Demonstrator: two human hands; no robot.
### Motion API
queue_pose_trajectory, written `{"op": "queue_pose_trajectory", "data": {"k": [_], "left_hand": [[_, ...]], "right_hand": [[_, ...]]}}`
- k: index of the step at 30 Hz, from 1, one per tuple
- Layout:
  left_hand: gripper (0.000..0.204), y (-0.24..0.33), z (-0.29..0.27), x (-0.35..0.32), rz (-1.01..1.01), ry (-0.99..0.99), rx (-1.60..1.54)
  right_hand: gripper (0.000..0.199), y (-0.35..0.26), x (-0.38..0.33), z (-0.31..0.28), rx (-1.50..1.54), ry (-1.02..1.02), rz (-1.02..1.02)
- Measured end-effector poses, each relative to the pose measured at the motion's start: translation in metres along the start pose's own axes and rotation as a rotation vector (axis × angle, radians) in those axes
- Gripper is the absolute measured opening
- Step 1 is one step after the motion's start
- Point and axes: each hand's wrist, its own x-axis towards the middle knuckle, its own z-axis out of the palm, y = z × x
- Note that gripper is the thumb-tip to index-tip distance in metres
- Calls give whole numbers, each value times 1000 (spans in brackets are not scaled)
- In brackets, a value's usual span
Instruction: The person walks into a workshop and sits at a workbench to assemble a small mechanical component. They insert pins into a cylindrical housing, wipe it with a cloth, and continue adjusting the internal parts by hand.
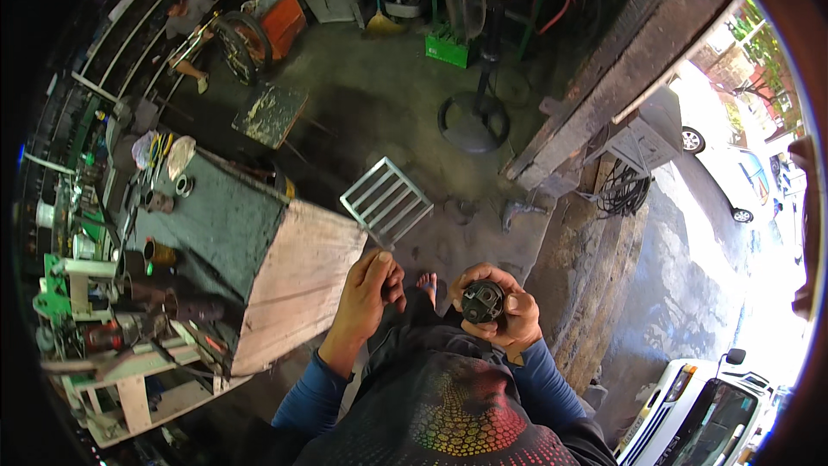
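Head view, right hand (504, 311) raised before the chest, grip closed around a dark round metal part (482, 301), its face turned upward, left hand (371, 289) bent at the wrist, fingers curled in a loose fist, contents indiscernible, beside the cloth-covered surface (216, 224).

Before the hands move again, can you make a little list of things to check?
1. Right hand grips the round dark metal part: ok.
2. Part's open face turned up to the camera: ok.
3. Left hand closed; whether it holds anything: cannot tell.
4. Bare foot sits right below the hands, unprotected: not ok.
5. Workbench to the left is cluttered with tools: not ok.
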Motion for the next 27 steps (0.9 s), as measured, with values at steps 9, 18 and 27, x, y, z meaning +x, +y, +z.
{"op": "queue_pose_trajectory", "data": {"k": [9,18,27], "left_hand": [[28,84,33,233,-24,126,-46],[23,117,-17,324,94,425,-168],[20,159,-68,450,173,458,-109]], "right_hand": [[61,-141,177,-69,-138,139,4],[59,-270,364,-97,-325,160,383],[52,-245,581,-84,-375,32,486]]}}
